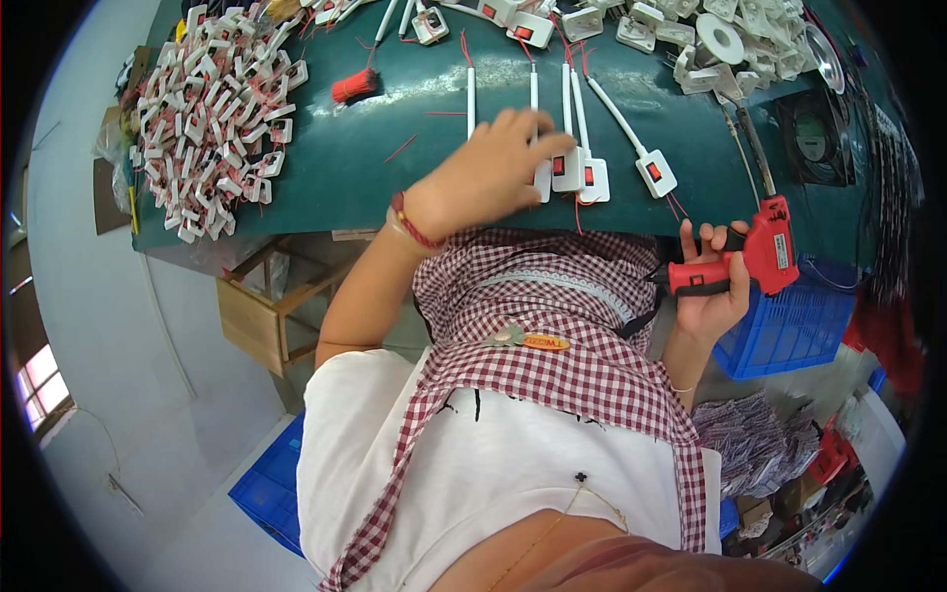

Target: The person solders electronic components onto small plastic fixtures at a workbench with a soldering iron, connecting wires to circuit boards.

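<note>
Several white switch boxes with red rockers, each on a long white tube with red wires, lie on the green table. Over them reaches my left hand [483, 173], palm down, its fingers apart. Its thumb is at a partly covered white switch box [543, 182]; its index finger crosses the top of another switch box [567, 170]. Close by on the right lie a tilted switch box [594, 181] and a separate one [656, 173]. At the table's right front edge, my right hand [715, 281] is closed round the handle of a red soldering gun [772, 247], its long tip pointing away from me.
A heap of small white switch pieces with red wires [212, 118] covers the table's left. White plastic parts [725, 39] pile up at the far right, near a black fan [814, 138]. A red wire bundle [353, 86] lies farther back. Below right stands a blue crate [789, 321].
</note>
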A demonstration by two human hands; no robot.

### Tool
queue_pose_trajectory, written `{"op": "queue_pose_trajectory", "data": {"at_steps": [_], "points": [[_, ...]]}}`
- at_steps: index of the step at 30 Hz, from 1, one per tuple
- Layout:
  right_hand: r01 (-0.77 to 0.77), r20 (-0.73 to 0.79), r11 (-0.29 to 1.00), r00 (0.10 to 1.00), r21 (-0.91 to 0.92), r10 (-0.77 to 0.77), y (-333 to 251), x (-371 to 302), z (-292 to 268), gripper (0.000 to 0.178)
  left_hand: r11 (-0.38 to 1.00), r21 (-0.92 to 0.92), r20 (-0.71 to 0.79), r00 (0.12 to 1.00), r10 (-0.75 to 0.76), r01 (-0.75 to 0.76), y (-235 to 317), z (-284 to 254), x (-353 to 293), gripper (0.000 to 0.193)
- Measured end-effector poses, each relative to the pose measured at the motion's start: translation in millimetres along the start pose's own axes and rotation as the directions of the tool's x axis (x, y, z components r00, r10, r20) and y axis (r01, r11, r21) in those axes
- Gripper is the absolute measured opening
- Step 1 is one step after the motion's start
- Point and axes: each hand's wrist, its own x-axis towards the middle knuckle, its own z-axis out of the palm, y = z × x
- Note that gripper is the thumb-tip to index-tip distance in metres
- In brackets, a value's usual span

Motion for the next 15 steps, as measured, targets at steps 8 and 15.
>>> {"op": "queue_pose_trajectory", "data": {"at_steps": [8, 15], "points": [[0.003, 0.005, 1.0, 1.0, 0.027, -0.003, 0.5, -1.3, 5.1, 0.034, 0.988, -0.055, -0.065, 0.987, -0.15, 0.146, 24.6, 0.9, -1.0, 0.059], [0.017, -0.011, 0.999, 1.0, 0.028, -0.017, -2.2, -2.5, 0.7, 0.034, 0.968, 0.155, -0.354, 0.925, -0.134, 0.2, 22.7, 35.5, -25.4, 0.034]]}}
